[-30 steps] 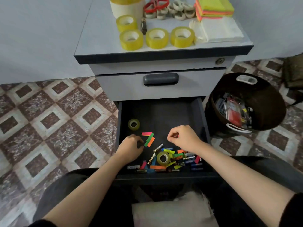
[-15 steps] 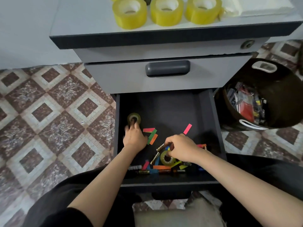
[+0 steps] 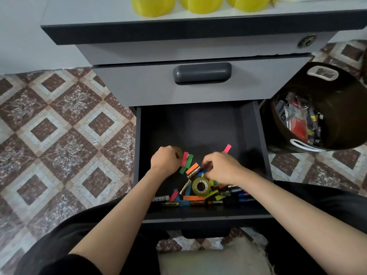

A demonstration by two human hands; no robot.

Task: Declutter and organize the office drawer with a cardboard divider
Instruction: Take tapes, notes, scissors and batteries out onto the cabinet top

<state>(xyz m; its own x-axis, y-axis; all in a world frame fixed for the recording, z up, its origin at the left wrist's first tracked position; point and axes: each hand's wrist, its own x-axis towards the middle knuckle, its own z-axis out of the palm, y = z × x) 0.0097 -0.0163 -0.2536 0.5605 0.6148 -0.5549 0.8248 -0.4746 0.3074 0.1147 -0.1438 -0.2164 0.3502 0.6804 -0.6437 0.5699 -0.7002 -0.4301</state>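
Observation:
The dark drawer [image 3: 262, 147] is pulled open below me. My left hand [image 3: 164, 160] grips a small tape roll [image 3: 179, 151] at the drawer's left; only the roll's edge shows past my fingers. My right hand [image 3: 220, 167] is curled over the clutter, and its fingertips pinch a small blue item [image 3: 201, 173] that is mostly hidden. Coloured paper strips [image 3: 187, 160] lie between my hands, and a pink strip [image 3: 227, 148] lies behind my right hand. A second tape roll [image 3: 201, 186] and several batteries [image 3: 171, 204] crowd the drawer's front. No cardboard divider is in view.
A closed grey drawer with a dark handle [image 3: 202, 73] sits above the open one. Yellow tape rolls [image 3: 153, 5] stand on the cabinet top. At the right, a dark basket [image 3: 341, 108] on the tiled floor holds assorted stationery. The rear half of the drawer floor is bare.
My left hand reached back to the small tape roll, closed on it and drew it toward the strips. My right hand moved down to the pile, uncovering the pink strip. The camera leaned closer.

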